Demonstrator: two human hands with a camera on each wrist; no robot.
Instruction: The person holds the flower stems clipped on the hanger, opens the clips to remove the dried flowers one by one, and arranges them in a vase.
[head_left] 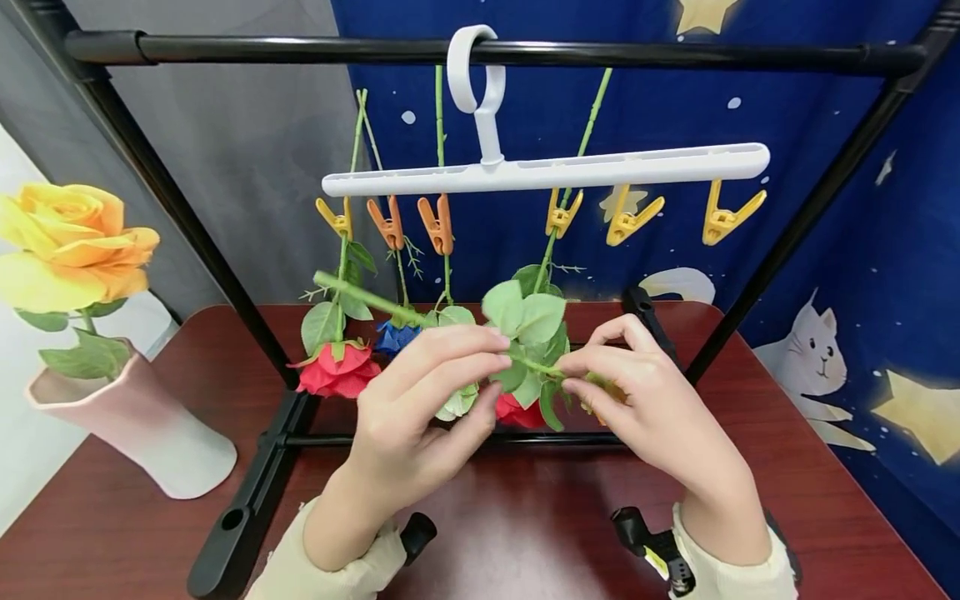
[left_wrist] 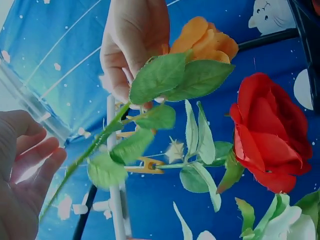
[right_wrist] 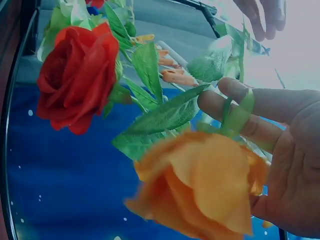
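Both hands hold one artificial orange rose (right_wrist: pixel 200 185) level in front of the white clip hanger (head_left: pixel 555 171). My right hand (head_left: pixel 573 375) cups the bloom, which it mostly hides in the head view, and the stem runs between its fingers (right_wrist: pixel 235 107). My left hand (head_left: pixel 491 375) pinches the green stem (head_left: pixel 360 293) among the leaves, and the stem's bare end points up to the left. Hanging head-down from the orange clips are a red rose (head_left: pixel 337 367), a blue flower (head_left: pixel 393 336) and a second red rose (left_wrist: pixel 265 130) just behind my hands.
The hanger hooks on a black rail (head_left: pixel 300 50) of a frame that stands on the dark red table (head_left: pixel 525 533). Two yellow clips (head_left: pixel 723 217) at the right hang bare. A pink vase (head_left: pixel 142 433) with a yellow rose (head_left: pixel 67 242) stands at the left.
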